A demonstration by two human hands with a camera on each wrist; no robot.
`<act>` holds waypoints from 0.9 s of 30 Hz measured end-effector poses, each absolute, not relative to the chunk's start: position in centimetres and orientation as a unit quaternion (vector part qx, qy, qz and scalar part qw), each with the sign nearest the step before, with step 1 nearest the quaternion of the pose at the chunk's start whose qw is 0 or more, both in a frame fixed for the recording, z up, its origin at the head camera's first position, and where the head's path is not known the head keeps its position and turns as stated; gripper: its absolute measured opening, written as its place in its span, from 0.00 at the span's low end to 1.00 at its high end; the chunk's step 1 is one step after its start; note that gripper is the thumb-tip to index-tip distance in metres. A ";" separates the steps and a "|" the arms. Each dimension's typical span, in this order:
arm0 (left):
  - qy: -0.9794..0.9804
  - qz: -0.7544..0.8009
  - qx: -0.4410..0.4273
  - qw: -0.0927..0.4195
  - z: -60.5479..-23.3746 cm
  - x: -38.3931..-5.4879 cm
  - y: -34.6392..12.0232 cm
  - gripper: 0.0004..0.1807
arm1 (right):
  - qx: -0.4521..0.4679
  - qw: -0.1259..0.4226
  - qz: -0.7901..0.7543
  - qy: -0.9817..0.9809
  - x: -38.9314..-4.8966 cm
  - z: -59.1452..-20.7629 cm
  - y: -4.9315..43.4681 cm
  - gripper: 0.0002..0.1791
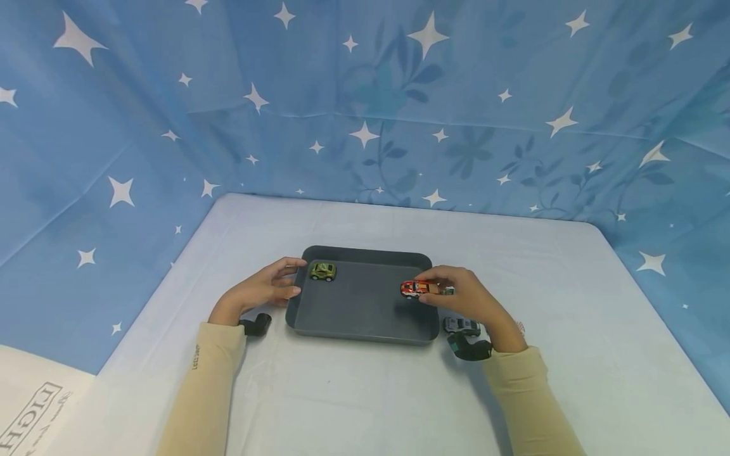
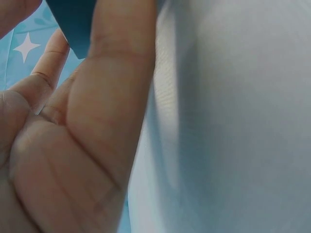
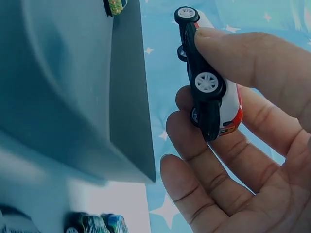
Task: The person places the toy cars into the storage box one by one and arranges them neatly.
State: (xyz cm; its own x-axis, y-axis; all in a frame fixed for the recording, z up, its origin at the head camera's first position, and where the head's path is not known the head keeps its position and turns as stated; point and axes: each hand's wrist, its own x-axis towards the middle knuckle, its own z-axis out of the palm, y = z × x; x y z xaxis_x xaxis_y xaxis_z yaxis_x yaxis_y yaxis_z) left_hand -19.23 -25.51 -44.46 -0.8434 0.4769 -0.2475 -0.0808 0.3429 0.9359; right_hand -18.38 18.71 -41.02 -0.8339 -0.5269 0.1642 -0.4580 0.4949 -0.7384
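Between thumb and fingers, my right hand (image 1: pixel 464 294) pinches a red-and-white toy car (image 1: pixel 418 289) above the right side of a grey tray (image 1: pixel 359 329). The right wrist view shows that toy car (image 3: pixel 206 82) tipped, its black underside and white wheels facing the camera. Inside the tray, near its far left corner, stands a green toy car (image 1: pixel 323 272). My left hand (image 1: pixel 259 288) is at the tray's left edge, its fairly straight fingers touching the rim; in the left wrist view only a corner of the tray (image 2: pixel 77 29) shows behind the fingers.
A grey toy car (image 1: pixel 462 326) stands on the white tabletop (image 1: pixel 342 399) just right of the tray. Another small toy car (image 1: pixel 448 290) is partly hidden by the right hand. A blue star-patterned cloth (image 1: pixel 365 95) hangs behind the table.
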 end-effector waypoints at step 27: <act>0.778 0.563 0.132 0.246 -44.5 -19.4 -25.6 0.40 | -0.298 0.055 -0.441 0.845 -18.1 -41.8 14.7 0.18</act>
